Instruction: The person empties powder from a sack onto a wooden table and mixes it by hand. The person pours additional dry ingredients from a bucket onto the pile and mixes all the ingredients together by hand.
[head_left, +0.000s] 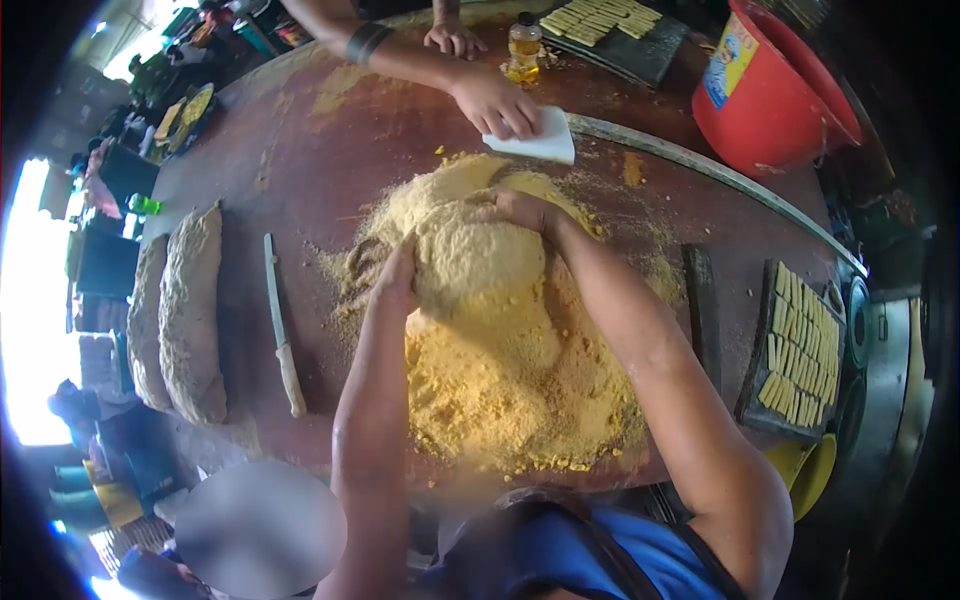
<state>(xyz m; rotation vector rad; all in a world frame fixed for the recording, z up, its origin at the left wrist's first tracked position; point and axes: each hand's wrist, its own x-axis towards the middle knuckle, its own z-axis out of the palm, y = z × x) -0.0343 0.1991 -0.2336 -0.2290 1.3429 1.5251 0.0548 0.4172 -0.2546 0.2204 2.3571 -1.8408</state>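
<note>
A big pale lump of dough (480,250) sits on a heap of yellow crumbly flour mixture (480,400) in the middle of the table. My left hand (398,272) grips the dough's left side; most of its fingers are hidden behind the lump. Over the far right edge of the same lump curls my right hand (522,212). Just beyond, another person's hand (500,108) presses a white flat scraper (540,138) on the table.
Two long dough logs (192,315) and a knife (281,325) lie on the left. Trays of cut dough sticks (800,350) are at right and at the back. A red bucket (765,100), an oil bottle (524,48) and a long metal bar (710,180) are also on the table (330,180).
</note>
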